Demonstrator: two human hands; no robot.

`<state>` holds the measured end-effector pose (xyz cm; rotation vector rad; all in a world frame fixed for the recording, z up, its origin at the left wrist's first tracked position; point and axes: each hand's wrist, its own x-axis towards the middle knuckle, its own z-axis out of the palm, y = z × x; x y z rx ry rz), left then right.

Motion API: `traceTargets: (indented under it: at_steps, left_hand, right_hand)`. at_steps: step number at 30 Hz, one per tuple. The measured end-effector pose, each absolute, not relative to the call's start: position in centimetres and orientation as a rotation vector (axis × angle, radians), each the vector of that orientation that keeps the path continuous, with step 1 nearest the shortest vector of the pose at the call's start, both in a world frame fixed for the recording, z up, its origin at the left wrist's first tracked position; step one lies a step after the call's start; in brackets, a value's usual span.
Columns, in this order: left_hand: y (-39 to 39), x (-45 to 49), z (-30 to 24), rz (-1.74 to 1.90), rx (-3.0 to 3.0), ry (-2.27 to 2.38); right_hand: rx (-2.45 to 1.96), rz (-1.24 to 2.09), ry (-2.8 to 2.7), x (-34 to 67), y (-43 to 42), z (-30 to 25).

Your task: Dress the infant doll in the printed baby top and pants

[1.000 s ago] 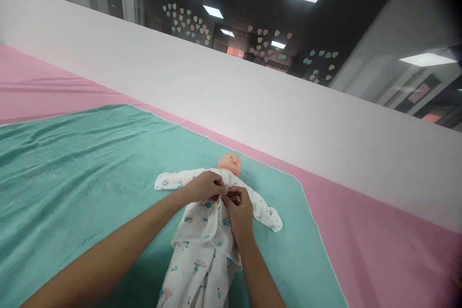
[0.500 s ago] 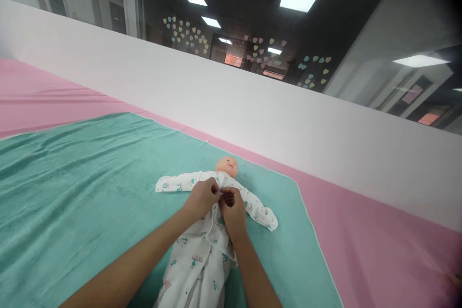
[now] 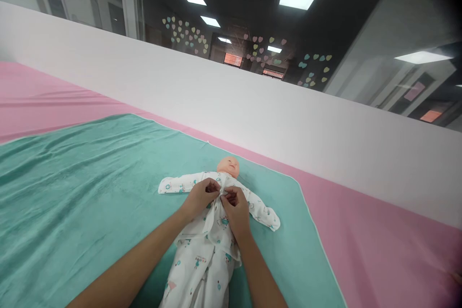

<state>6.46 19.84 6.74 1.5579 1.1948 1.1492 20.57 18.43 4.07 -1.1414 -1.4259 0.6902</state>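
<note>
A baby doll lies face up on a teal towel, dressed in a white printed romper with its sleeves spread to both sides. My left hand pinches the romper's front edge at the doll's chest. My right hand pinches the opposite edge right beside it, and the fingertips of both hands meet just below the doll's neck. Both forearms reach in from the bottom of the view.
The towel lies on a pink sheet. A low white wall runs behind it, with glass above showing paper hearts and ceiling lights.
My hands stay pinched on the romper at the doll's chest, with only small finger shifts. The view has tilted slightly, so the doll sits a little higher.
</note>
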Motion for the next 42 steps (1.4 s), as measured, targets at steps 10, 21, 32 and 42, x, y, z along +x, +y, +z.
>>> traceTargets:
  at_steps: [10,21,32,42]
  left_hand:
    - [19.3,6.2,7.5,1.087,1.565,1.204]
    - [20.3,6.9,7.2,1.072,1.278,1.152]
    - [20.3,6.7,6.7,1.103,1.083,1.035]
    - [20.6,5.5,7.3,0.927,1.681,1.158]
  right_hand:
    - [-1.326,0.714,-1.543,21.6,18.6,5.4]
    - [-1.356,0.817,-1.505,21.6,19.0,5.3]
    - [-1.333,0.788,-1.543,21.4,18.9,5.3]
    - [-1.328,0.698,-1.560,21.1,18.8,5.0]
